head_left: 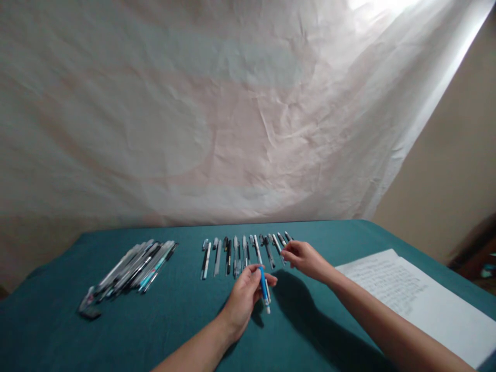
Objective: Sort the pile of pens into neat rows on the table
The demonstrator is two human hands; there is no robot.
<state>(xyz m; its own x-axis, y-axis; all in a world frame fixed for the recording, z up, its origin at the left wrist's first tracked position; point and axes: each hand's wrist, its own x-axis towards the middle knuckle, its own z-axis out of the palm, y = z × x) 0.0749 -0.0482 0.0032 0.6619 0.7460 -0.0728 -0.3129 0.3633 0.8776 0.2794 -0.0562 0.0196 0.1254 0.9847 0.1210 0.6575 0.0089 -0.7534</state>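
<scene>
My left hand (pixel 245 295) is closed around a blue and white pen (pixel 264 289), held above the teal table (pixel 186 320) with its tip pointing toward me. My right hand (pixel 304 257) reaches to the right end of a row of several pens (pixel 242 253) laid side by side, its fingers curled and pinching at one of the pens there. The row runs across the far middle of the table.
A loose pile of several pens (pixel 134 268) lies at the left of the table. A white sheet of paper with handwriting (pixel 414 297) lies at the right. A wrinkled white cloth (pixel 217 113) hangs behind the table.
</scene>
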